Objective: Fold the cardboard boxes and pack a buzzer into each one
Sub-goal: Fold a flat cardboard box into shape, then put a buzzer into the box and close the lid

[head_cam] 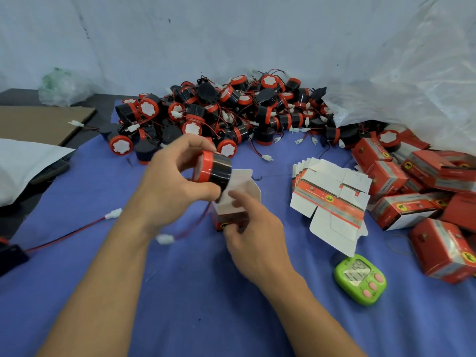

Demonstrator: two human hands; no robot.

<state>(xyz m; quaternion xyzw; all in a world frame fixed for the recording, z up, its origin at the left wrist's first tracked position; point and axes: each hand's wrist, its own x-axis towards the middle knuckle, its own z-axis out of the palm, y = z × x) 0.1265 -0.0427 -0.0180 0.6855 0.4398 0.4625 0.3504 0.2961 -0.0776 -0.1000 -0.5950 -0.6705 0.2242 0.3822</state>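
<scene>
My left hand [170,184] grips a black buzzer with a red rim [215,169], held tilted just above the open top of a small red and white cardboard box [233,202]. My right hand [253,233] holds that box upright on the blue cloth, thumb on its front, index finger raised at the opening. The buzzer's red wire with a white plug [164,239] trails down left of the box. A stack of flat unfolded boxes [332,199] lies to the right. A large heap of loose buzzers [231,112] fills the far middle.
Packed red boxes [422,199] are piled at the right, under a white plastic bag [417,86]. A green timer [360,279] lies at the near right. Brown cardboard [38,122] and a white sheet [23,161] sit at the left. A loose wire [77,230] crosses the blue cloth [195,292].
</scene>
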